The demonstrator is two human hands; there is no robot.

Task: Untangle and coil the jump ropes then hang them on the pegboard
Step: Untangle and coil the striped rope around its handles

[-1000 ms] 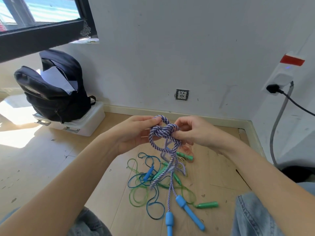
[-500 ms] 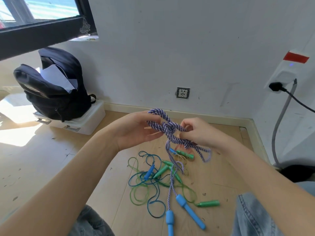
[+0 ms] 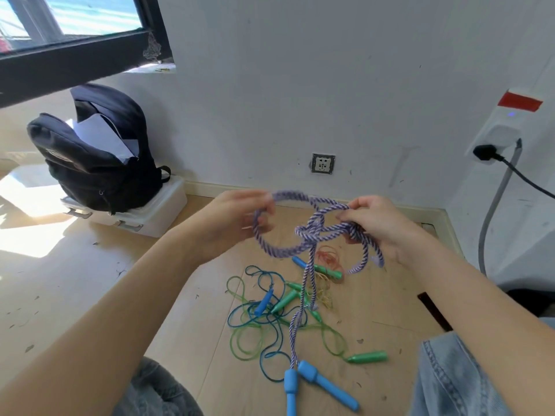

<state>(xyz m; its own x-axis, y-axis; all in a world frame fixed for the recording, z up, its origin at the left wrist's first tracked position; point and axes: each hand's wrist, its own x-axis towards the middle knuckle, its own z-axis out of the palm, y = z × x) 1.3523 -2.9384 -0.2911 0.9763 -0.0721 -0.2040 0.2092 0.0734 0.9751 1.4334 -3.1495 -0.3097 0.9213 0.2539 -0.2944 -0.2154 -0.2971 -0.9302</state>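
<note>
Bare floor (image 3: 75, 283) lies open on the left, up to the backpack (image 3: 99, 157) on its white box (image 3: 150, 217); ahead, tangled thin ropes (image 3: 264, 319) and handles (image 3: 326, 385) clutter the boards; the wall (image 3: 300, 85) and a hanging cable (image 3: 492, 211) close the right corner.

Single head-worn wide-angle view, looking forward and down, close over the hands, floor (image 3: 90, 295) and wall (image 3: 330, 85) beyond

text: none legible | backpack (image 3: 90, 163) far left: patch too blurred | wall socket (image 3: 322, 163): no readable marks
</note>
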